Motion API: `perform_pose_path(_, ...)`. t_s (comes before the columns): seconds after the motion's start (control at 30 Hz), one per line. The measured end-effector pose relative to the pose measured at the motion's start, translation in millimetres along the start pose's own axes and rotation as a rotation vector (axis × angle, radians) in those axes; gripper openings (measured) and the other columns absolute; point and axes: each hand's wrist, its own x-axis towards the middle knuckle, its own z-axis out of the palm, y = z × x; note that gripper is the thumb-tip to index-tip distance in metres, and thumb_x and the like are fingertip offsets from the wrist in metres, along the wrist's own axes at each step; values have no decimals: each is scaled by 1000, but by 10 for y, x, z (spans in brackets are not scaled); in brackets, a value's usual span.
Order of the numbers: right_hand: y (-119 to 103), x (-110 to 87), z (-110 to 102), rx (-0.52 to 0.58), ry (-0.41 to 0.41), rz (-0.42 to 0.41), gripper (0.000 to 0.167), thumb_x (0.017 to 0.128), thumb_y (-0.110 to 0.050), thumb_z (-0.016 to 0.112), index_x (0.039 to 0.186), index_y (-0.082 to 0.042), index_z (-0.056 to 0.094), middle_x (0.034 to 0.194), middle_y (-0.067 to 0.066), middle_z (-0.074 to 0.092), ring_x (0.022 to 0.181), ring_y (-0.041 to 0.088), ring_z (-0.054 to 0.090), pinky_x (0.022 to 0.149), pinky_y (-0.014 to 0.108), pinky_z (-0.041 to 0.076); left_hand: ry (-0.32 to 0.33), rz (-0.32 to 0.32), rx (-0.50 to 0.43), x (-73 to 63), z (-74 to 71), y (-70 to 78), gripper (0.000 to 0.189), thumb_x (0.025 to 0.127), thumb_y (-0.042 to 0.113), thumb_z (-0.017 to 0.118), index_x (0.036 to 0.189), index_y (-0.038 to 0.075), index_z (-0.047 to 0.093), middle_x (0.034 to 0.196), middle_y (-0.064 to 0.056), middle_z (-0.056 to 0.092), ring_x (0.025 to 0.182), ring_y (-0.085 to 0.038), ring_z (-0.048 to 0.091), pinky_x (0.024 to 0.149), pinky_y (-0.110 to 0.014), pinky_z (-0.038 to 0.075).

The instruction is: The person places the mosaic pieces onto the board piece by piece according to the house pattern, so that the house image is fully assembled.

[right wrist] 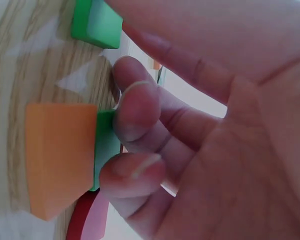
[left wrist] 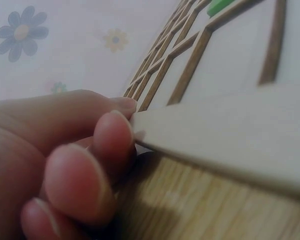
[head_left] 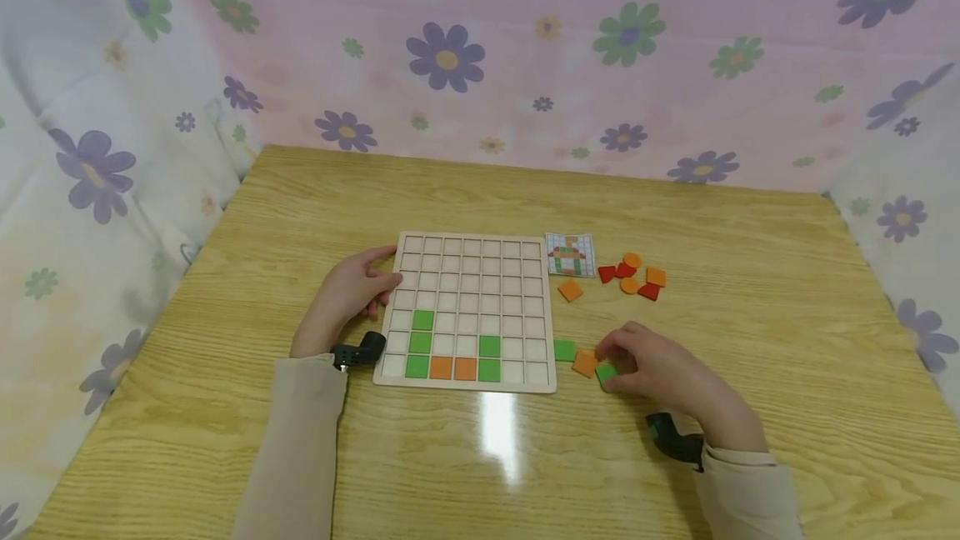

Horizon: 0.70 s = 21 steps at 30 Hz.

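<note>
My left hand [head_left: 348, 290] holds the left edge of the wooden grid board [head_left: 465, 387]. Its thumb overlaps the rim; in the left wrist view, fingertips [left wrist: 112, 135] are right at the board's side. Green tiles [head_left: 422, 320] and two orange tiles [head_left: 453, 368] fill some of the lower squares. Off the board's lower right corner, my right hand [head_left: 648, 361] bends over a loose green tile [head_left: 606, 374], its thumb right at the tile and its fingers apart. Beside that lie an orange tile [head_left: 584, 363] and another green tile [head_left: 564, 350].
A small pattern card [head_left: 571, 256] lies at the board's upper right corner. Near it are a lone orange square [head_left: 570, 290] and a cluster of red pieces [head_left: 649, 292] and orange pieces [head_left: 632, 260]. Flowered cloth [head_left: 517, 90] hangs behind the wooden table [head_left: 420, 457].
</note>
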Motion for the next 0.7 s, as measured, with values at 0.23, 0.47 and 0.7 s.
perform_pose_path(0.23, -2, 5, -9, -41, 34, 8, 20, 75, -23, 72, 94, -18, 64, 89, -6, 51, 76, 10, 47, 69, 30, 43, -1, -3, -17, -1, -4, 4, 56, 84, 30, 62, 135, 29, 39, 67, -14, 57, 41, -16, 45, 41, -30, 45)
perform_pose_path(0.47, -16, 19, -11, -63, 58, 29, 20, 75, -21, 72, 91, -18, 63, 84, -6, 50, 71, 11, 45, 64, 28, 41, 13, -5, 20, 9, 0, 13, 55, 84, 30, 62, 134, 29, 39, 66, -13, 57, 41, -17, 47, 42, -31, 46)
perform_pose_path(0.7, -16, 17, -9, -36, 49, 45, 21, 75, -24, 72, 93, -17, 62, 82, -6, 51, 71, 11, 46, 64, 28, 42, 15, 3, 37, 13, 5, 13, 55, 84, 30, 62, 134, 28, 40, 66, -13, 58, 41, -17, 48, 42, -33, 47)
